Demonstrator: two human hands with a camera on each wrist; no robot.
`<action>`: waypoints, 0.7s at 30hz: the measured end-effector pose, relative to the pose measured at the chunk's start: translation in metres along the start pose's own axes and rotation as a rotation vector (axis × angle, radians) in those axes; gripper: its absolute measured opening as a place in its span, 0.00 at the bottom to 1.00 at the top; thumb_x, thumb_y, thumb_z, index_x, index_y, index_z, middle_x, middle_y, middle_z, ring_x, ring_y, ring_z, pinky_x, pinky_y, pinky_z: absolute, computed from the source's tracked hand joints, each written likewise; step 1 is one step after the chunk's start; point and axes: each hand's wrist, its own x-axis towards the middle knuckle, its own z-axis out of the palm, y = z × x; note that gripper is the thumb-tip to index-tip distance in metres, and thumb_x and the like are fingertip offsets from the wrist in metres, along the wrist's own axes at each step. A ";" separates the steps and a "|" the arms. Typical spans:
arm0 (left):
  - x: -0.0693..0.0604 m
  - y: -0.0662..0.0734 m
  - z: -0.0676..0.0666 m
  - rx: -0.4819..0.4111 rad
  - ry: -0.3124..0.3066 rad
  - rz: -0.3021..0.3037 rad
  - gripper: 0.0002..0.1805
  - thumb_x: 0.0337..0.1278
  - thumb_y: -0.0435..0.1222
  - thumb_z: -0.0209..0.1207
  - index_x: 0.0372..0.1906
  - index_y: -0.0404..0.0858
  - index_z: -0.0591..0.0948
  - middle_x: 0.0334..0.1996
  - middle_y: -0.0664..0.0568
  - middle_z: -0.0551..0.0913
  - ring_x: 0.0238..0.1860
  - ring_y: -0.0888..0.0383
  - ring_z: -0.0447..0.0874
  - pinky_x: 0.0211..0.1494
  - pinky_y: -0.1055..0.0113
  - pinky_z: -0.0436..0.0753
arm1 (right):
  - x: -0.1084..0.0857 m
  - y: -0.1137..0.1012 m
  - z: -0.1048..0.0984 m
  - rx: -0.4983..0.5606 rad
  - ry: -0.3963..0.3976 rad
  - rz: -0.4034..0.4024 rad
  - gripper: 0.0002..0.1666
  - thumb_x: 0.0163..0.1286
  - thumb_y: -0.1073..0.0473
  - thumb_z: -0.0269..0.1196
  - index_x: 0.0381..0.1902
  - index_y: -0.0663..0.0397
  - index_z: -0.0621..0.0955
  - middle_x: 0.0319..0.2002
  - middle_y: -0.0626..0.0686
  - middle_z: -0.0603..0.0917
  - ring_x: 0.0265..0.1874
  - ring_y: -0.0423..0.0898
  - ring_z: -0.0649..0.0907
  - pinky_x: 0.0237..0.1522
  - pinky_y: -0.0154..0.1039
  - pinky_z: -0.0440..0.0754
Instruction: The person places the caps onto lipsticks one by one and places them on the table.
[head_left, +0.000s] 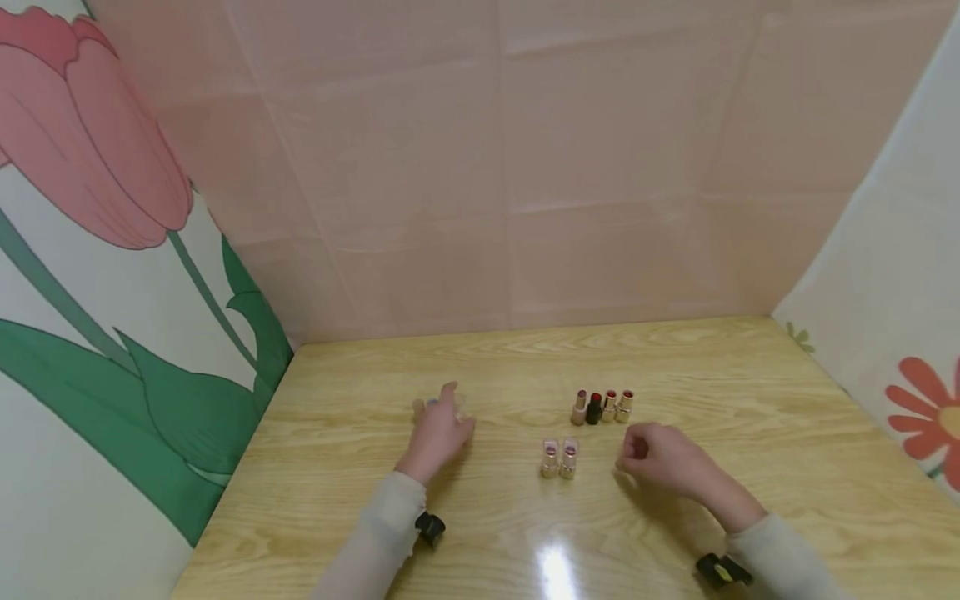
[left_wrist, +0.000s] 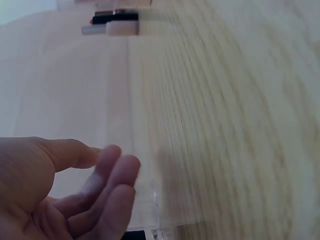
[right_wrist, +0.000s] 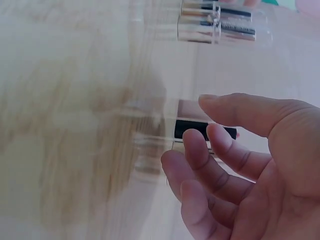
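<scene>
My left hand (head_left: 441, 433) reaches over the left part of the table, its fingers loosely bent and holding nothing. Small clear and brownish items (head_left: 418, 407) lie about its fingertips, partly hidden; whether the hand touches them I cannot tell. My right hand (head_left: 667, 457) hovers loosely curled, nothing in its grasp, just right of a row of uncapped lipsticks. The row has a pink-based lipstick (head_left: 579, 409), a black lipstick (head_left: 594, 409) and gold lipsticks (head_left: 624, 407), all upright. Nearer to me, two gold lipsticks (head_left: 550, 460) with clear caps stand side by side.
Everything stands on a wood-grain table (head_left: 510, 533). A pink cloth wall (head_left: 495, 183) closes off the back. Side panels with a tulip (head_left: 97, 133) and a red flower (head_left: 930, 408) flank the table. Each wrist wears a black strap device (head_left: 430, 529).
</scene>
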 end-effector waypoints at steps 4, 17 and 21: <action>0.004 -0.004 -0.002 -0.130 -0.047 -0.052 0.36 0.67 0.35 0.60 0.74 0.31 0.58 0.18 0.47 0.84 0.14 0.53 0.82 0.18 0.66 0.79 | -0.002 0.003 -0.006 0.003 0.009 0.041 0.12 0.61 0.57 0.70 0.25 0.49 0.76 0.23 0.46 0.77 0.23 0.43 0.75 0.25 0.35 0.74; 0.014 -0.010 -0.001 -0.320 -0.099 -0.127 0.27 0.69 0.35 0.60 0.65 0.30 0.65 0.16 0.45 0.83 0.12 0.54 0.81 0.17 0.59 0.82 | 0.008 0.024 -0.014 0.069 0.093 0.196 0.30 0.62 0.49 0.71 0.45 0.65 0.70 0.30 0.55 0.79 0.26 0.47 0.77 0.26 0.41 0.75; 0.015 -0.011 0.000 -0.327 -0.098 -0.138 0.26 0.69 0.35 0.59 0.65 0.30 0.66 0.16 0.45 0.83 0.11 0.55 0.80 0.16 0.60 0.81 | 0.014 0.029 -0.013 0.153 0.093 0.191 0.40 0.64 0.51 0.71 0.60 0.72 0.65 0.34 0.57 0.82 0.27 0.47 0.80 0.27 0.41 0.79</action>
